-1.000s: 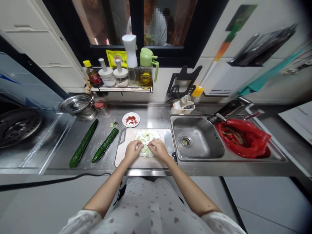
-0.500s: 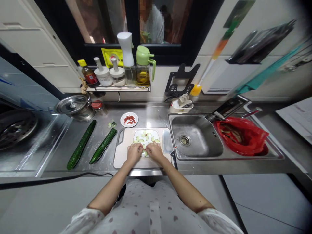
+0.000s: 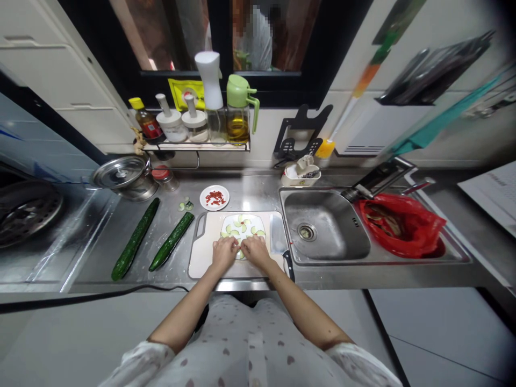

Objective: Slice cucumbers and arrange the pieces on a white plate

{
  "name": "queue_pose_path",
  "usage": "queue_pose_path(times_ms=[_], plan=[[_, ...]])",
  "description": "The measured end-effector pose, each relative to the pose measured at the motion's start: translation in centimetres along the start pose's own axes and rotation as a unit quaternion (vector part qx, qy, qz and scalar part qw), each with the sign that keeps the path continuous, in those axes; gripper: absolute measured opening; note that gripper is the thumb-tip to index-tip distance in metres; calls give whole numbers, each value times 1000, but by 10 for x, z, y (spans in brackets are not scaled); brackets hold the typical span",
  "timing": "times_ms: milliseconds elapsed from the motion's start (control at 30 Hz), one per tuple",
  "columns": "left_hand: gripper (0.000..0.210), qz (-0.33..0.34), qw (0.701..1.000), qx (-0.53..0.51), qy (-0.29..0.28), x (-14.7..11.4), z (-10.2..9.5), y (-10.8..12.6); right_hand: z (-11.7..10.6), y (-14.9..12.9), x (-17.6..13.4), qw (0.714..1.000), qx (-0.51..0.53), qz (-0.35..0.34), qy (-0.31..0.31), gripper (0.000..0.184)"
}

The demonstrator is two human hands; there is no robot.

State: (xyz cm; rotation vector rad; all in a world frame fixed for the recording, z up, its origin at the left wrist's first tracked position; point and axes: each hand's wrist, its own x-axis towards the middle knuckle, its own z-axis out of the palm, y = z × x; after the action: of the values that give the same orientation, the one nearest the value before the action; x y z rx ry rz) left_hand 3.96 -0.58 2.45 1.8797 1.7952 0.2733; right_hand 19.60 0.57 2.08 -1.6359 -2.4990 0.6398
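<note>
A white plate (image 3: 229, 219) lies on the pale cutting board (image 3: 202, 257), with thin cucumber slices (image 3: 258, 231) laid in small petal-like groups and a few red bits among them. Over the plate's near left part, my left hand (image 3: 224, 251) has its fingertips pinched together. My right hand (image 3: 255, 250) faces it closely, fingers bent and closed above the near slices. Whatever tiny piece sits between the fingertips of either hand is hidden. A knife (image 3: 277, 232) with a black handle rests on the board's right side.
Behind the board stands a small white dish (image 3: 204, 204) of chopped red pieces. Two cucumbers (image 3: 135, 239) (image 3: 171, 242) and some cucumber scraps (image 3: 186, 204) lie left. On the right are the sink (image 3: 328, 236) and a red plastic bag (image 3: 419, 236). A condiment shelf (image 3: 197, 146) hangs behind.
Both hands stay at the plate's near side with only slight finger movement. The whole view has shifted a little; the objects lie as before.
</note>
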Motion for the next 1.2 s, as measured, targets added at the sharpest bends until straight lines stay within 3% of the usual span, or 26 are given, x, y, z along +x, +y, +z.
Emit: queue_pose_path(times_ms=[367,833,1200], plan=[[11,-2,1000,6,-8,2,2,1,-3,-2,0,1000,13,23,13,16],[13,-17,999,27,-24,1,-1,6,-1,-5,3,999,-19,22,-15,22],[10,-21,1000,-19,-1,1,2,5,-3,-3,0,998,17,34,46,16]])
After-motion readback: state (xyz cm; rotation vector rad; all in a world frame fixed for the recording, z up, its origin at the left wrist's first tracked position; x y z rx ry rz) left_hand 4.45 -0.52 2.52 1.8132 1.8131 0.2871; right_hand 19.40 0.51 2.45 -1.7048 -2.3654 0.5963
